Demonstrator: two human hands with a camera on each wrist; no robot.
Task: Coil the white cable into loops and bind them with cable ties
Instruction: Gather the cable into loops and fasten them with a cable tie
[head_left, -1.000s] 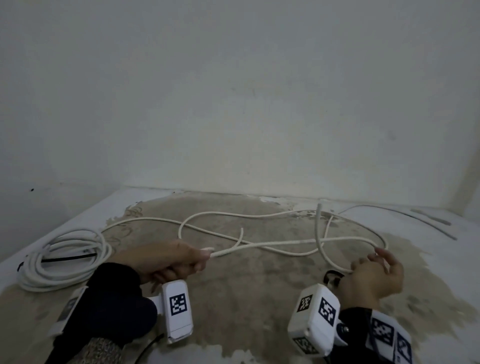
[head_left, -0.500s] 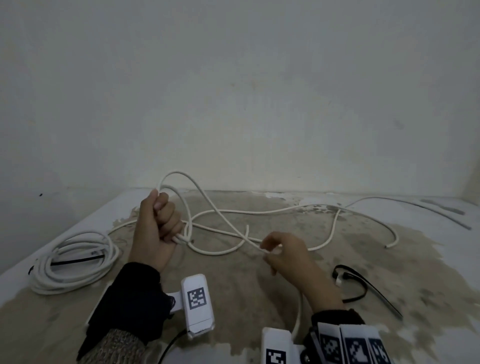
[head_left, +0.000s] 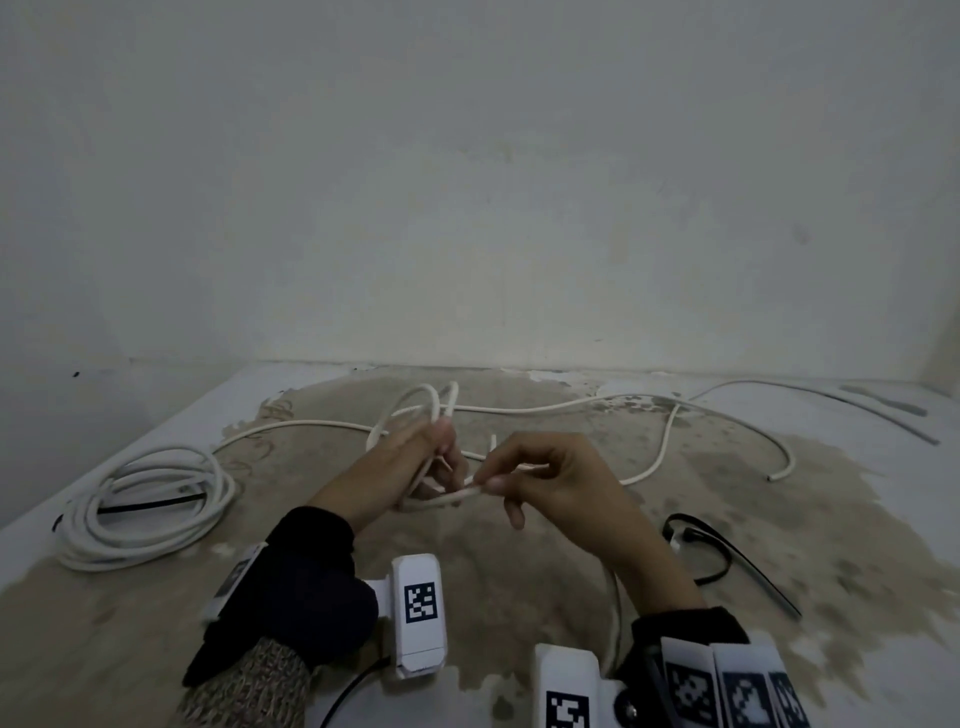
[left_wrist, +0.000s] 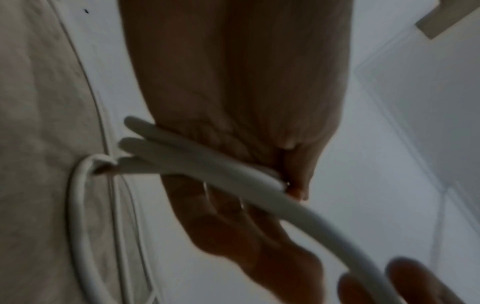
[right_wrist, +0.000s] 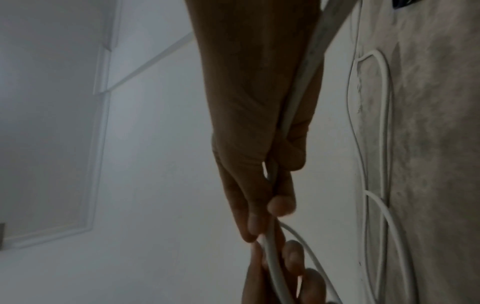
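One tied coil (head_left: 145, 506) lies finished; left hand (head_left: 415, 467) grips a few loops of the white cable (head_left: 519, 409), right hand (head_left: 550, 483) pinches more, ties (head_left: 711, 551) unused.

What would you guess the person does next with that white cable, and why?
Probably the right hand lays the stretch it pinches into the left hand as another loop. The left hand already grips a few loops of the cable, much of it still trails loose on the table, and the black ties lie untouched.
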